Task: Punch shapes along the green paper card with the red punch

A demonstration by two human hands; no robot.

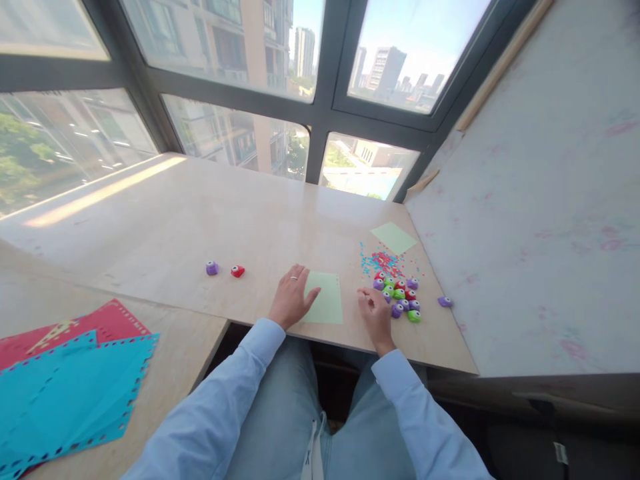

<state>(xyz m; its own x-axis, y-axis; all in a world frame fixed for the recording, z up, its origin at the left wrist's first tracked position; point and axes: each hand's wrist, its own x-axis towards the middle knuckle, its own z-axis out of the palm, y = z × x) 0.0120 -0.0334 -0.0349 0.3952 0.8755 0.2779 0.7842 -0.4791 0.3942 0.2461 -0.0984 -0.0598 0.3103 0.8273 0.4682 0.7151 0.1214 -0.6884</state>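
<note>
A pale green sheet of paper [326,303] lies near the table's front edge, with a few tiny holes along its top. My left hand [294,297] rests on its left side, fingers stretched out and a ring on one of them. To the right of the sheet, my right hand [374,308] is closed with the fingertips drawn together; whatever they hold, if anything, I cannot make out. Right beside it sits a cluster of small paper punches [399,293] in purple, green and red. Behind them are scattered red and blue paper bits [384,262].
A purple punch [212,268] and a red punch [237,271] stand left of my hands. Another purple punch [445,302] is by the wall. A second green sheet [394,238] lies farther back. Blue paper [75,400] and red paper [113,321] with punched edges lie at left.
</note>
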